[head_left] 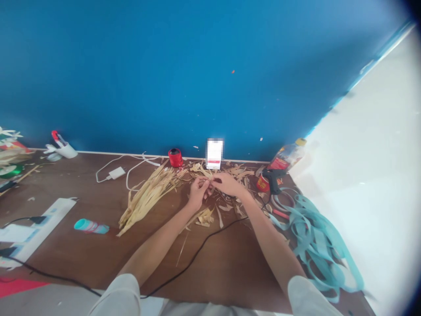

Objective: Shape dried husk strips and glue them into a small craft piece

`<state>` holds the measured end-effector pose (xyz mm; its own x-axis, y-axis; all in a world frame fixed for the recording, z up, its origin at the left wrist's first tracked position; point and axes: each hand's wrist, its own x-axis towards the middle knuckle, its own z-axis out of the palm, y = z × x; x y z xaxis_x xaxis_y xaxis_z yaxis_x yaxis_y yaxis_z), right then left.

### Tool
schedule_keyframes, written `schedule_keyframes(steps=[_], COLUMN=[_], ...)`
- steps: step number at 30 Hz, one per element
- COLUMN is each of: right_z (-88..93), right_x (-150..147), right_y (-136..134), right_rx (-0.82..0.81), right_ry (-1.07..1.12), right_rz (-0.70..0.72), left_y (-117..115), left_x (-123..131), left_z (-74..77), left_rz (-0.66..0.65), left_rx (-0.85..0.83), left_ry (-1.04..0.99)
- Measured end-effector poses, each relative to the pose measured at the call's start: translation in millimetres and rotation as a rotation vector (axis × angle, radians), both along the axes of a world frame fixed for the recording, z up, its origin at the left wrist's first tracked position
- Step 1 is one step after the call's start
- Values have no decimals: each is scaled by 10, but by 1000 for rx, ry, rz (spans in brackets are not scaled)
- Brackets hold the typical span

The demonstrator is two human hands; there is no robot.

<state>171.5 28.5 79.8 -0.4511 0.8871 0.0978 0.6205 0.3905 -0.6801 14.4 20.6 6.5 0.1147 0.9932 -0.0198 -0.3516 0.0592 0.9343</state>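
Note:
My left hand (198, 193) and my right hand (227, 184) meet above the brown table (98, 259), near the blue wall. Both have their fingers pinched together on a small piece of dried straw-coloured leaf (210, 183) held between them. A long bundle of dried leaf strips (148, 196) lies to the left of my left hand. Small leaf scraps (205, 217) lie just below my hands, and more scraps (235, 170) lie behind them.
A black glue gun (273, 180) and a red tin (262, 183) stand at the right, by a plastic bottle (285, 157). Teal ribbon (312, 239) is heaped at the right edge. A black cable (197, 254), teal tube (91, 226), white charger (116, 173), red spool (175, 157) and white power strip (39, 226) lie about.

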Motion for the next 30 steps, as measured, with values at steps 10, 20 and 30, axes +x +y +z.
schedule_keyframes(steps=[10,20,30], right_z=[-43,-97,-158], right_x=[-30,-83,-185], right_y=[-40,-18,-55], right_rx=[-35,-131,100], right_ry=[-27,-3,-69], right_rz=[19,66,52], left_y=[18,28,28], left_x=[20,16,21], left_z=[-50,-86,-150], left_rz=[43,109,192], left_rx=[27,78,80], left_ry=[15,48,-6])
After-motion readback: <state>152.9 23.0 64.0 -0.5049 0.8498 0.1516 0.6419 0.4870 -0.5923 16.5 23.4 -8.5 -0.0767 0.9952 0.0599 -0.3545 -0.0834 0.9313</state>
